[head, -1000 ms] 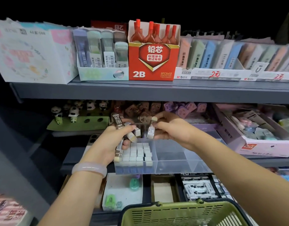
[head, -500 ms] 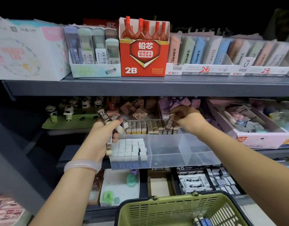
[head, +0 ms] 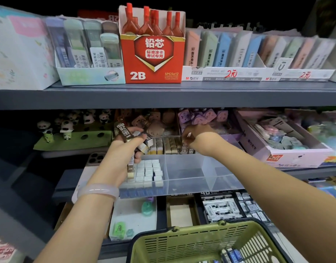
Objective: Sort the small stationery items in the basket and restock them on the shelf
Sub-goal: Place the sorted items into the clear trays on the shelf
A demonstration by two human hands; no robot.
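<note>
Restocking lead cases at mid-frame shelf.
The left hand point(head: 125, 149) is gripping several brown 2B lead cases point(head: 123, 132), poking above and below its fingers; the right hand point(head: 195, 136) is curling over the back row point(head: 169, 146), grasp unclear, above the green basket point(head: 201, 243).

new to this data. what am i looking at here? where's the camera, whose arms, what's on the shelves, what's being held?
No robot here: a person works with bare hands. The single view comes from a wide-angle camera on their head, looking forward and down.

The left hand grips a bundle of small brown lead cases marked 2B. The right hand reaches into the back row of the clear divided tray, fingers pinched, seemingly placing one case; what it holds is mostly hidden.

The tray's left compartment holds white-capped items; the other front compartments look empty. On the shelf above stands a red 2B box among pastel packs. The green basket sits at bottom.
</note>
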